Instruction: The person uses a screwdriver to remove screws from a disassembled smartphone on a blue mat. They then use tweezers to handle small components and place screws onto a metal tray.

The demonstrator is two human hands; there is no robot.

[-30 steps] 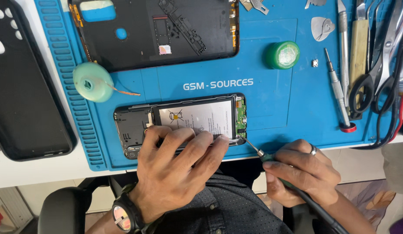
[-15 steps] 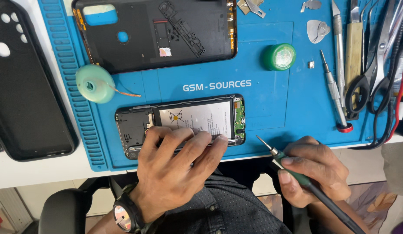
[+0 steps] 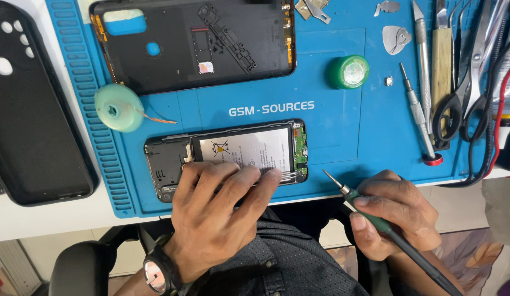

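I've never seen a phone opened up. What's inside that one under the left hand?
Inside the phone a pale battery fills the middle, with a green circuit board at one end. The left hand covers the near edge, so that part is hidden.

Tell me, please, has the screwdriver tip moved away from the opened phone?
Yes. The screwdriver tip has drawn back rightward from the opened phone corner, held in the right hand.

Left hand (image 3: 216,214): palm down, fingers (image 3: 241,181) extended and spread flat, pointing forward-right; wrist bent. Right hand (image 3: 395,211): fingers curled in a pen-type grip, thumb on top, knuckles facing right.
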